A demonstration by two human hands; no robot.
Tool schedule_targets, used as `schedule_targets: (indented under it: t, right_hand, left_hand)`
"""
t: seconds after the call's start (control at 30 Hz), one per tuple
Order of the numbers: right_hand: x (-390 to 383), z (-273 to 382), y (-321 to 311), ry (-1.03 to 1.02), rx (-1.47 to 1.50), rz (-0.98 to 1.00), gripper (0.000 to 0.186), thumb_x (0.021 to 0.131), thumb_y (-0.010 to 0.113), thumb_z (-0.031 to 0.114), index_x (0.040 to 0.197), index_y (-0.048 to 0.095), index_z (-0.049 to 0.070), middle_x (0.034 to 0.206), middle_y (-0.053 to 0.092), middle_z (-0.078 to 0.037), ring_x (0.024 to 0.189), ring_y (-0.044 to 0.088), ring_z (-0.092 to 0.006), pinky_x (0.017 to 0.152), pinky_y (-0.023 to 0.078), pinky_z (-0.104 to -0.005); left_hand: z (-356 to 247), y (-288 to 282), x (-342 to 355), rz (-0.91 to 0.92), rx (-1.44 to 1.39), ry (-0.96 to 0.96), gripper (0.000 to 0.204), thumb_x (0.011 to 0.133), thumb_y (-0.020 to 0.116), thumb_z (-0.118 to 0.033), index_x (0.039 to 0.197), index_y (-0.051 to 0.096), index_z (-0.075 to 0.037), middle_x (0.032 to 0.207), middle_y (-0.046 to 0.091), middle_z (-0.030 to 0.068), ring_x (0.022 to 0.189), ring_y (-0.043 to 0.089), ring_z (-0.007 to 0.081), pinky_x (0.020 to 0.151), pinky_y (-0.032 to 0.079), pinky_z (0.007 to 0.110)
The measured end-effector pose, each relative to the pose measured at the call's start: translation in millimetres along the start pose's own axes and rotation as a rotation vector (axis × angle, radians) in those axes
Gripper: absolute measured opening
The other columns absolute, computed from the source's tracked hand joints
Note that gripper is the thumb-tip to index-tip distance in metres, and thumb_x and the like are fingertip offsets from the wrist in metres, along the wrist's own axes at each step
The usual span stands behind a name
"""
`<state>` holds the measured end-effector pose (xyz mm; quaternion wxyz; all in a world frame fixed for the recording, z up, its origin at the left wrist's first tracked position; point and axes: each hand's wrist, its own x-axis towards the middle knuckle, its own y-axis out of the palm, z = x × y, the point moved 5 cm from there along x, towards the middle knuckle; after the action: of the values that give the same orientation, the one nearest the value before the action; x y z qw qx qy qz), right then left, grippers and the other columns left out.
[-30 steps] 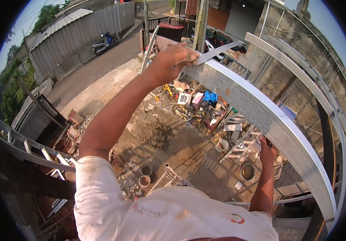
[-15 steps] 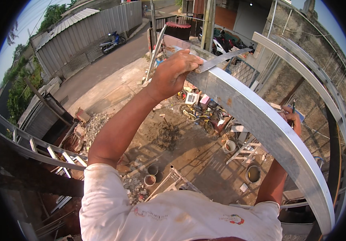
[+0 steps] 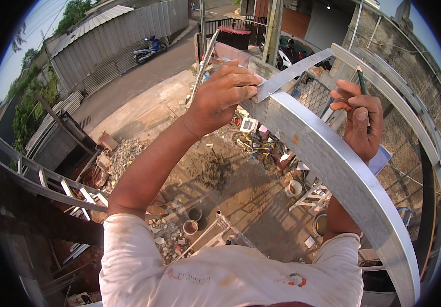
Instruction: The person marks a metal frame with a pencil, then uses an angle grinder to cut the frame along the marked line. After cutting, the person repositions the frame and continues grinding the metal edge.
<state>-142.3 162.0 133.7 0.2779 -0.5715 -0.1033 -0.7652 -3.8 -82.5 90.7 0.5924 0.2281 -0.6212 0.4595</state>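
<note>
A long silver metal beam [image 3: 333, 162] runs from the upper middle down to the lower right, in front of me. My left hand [image 3: 224, 96] is closed at its far end, gripping a try square there. The flat metal blade of the try square [image 3: 296, 71] lies across the beam's top and sticks out to the upper right. The handle part is mostly hidden by my fingers. To the right of the beam, my right hand [image 3: 361, 120] is raised with a dark green pencil [image 3: 361, 81] held between the fingers, its tip pointing up and apart from the beam.
More metal channels [image 3: 409, 100] stretch along the right beside a stained wall [image 3: 409, 56]. A metal ladder-like frame [image 3: 41, 179] is at the left. Far below lie rubble [image 3: 128, 158], buckets [image 3: 293, 188], a sand heap [image 3: 212, 169] and a light frame [image 3: 220, 220].
My right hand has risen from behind the beam's right side, bringing the pencil up into plain view. The square's blade has swung upward a little while my left hand stays at the beam's end.
</note>
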Motion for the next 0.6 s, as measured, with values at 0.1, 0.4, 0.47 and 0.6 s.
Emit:
schedule_targets:
  t: [0.1, 0.4, 0.47, 0.6]
  right_hand:
    - [19, -5, 17, -0.038, -0.032, 0.14, 0.035, 0.109, 0.053, 0.035, 0.108, 0.065, 0.002, 0.116, 0.069, -0.021, 0.103, 0.067, -0.0199, 0.081, 0.052, -0.0319]
    - [29, -28, 53, 0.262, 0.02, 0.407, 0.043, 0.11, 0.049, 0.037, 0.109, 0.068, -0.001, 0.1, 0.068, -0.01, 0.085, 0.068, -0.0166, 0.075, 0.054, -0.031]
    - [29, -28, 52, 0.233, -0.008, 0.421, 0.046, 0.11, 0.048, 0.038, 0.109, 0.07, -0.002, 0.101, 0.068, -0.011, 0.085, 0.067, -0.0174, 0.076, 0.055, -0.0319]
    - [26, -35, 50, 0.224, 0.046, 0.388, 0.051, 0.11, 0.048, 0.04, 0.107, 0.073, -0.004, 0.1, 0.068, -0.012, 0.091, 0.068, -0.0194, 0.081, 0.057, -0.0337]
  left_hand:
    - [0, -1, -4, -0.078, 0.073, -0.056, 0.041, 0.076, 0.08, 0.007, 0.108, 0.074, -0.019, 0.113, 0.071, 0.008, 0.11, 0.068, 0.0322, 0.109, 0.048, 0.051]
    - [2, 7, -9, -0.137, 0.027, -0.079, 0.033, 0.08, 0.077, 0.004, 0.106, 0.07, -0.014, 0.106, 0.073, 0.0066, 0.106, 0.07, 0.0291, 0.102, 0.047, 0.053]
    - [7, 6, -6, -0.117, -0.017, -0.046, 0.034, 0.078, 0.074, 0.008, 0.105, 0.071, -0.013, 0.107, 0.073, 0.0062, 0.102, 0.07, 0.028, 0.097, 0.048, 0.047]
    - [11, 6, -2, -0.093, -0.024, -0.028, 0.035, 0.077, 0.071, 0.011, 0.105, 0.073, -0.01, 0.106, 0.073, 0.0069, 0.099, 0.07, 0.0279, 0.087, 0.051, 0.04]
